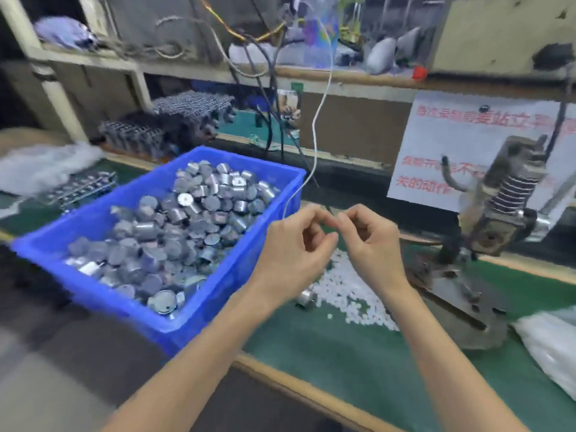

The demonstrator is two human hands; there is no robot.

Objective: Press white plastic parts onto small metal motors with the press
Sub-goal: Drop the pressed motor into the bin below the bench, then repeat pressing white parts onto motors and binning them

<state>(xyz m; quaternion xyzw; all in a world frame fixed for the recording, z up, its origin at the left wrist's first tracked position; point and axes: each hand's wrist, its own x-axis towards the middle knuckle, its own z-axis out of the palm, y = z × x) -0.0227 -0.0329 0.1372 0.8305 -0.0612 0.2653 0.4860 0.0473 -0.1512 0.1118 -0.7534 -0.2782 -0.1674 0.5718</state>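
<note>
Head view: L hand (296, 244) & R hand (371, 244) are held above mid-desk (343, 363), fingers curled, tips meeting – can't tell what they pinch, if anything. Blue bin (218, 157) of metal motors (187, 232) sits at the desk's left end – white plastic parts (349, 294) are piled below the hands, press (498, 219) toward the right edge

left hand (291, 247): bare, wrist bare too
right hand (371, 244): bare, wrist likewise
left forearm (199, 353): bare along all its visible length
right forearm (445, 353): same, bare to near edge
</note>
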